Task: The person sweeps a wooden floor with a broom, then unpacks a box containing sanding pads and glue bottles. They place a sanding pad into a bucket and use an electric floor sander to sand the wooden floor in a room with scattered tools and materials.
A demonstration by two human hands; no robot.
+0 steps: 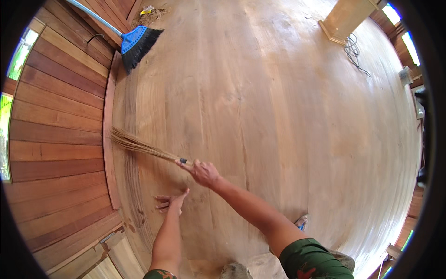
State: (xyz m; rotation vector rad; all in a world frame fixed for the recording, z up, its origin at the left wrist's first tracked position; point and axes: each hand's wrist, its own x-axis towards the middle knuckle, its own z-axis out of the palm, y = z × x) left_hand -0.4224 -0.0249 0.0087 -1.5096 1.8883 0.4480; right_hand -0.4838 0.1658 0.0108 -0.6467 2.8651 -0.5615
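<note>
Wooden floor (288,125) underlies a tan, flaring broom (145,146) of thin bristles.

Wide fisheye on head, looking down: forearms (246,202) near, floor (288,125) beyond.

The right hand (205,174) curls closed on an outstretched arm (251,205); the left hand (174,202) has fingers (163,198) apparently spread.

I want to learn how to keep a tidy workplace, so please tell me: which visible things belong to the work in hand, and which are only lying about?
Work in hand:
- stick broom, held in the right fingers
- wooden floor below it
- perhaps the brown debris

Apparently lying about:
- blue broom with black bristles
- loose cable beside the wooden post
</note>
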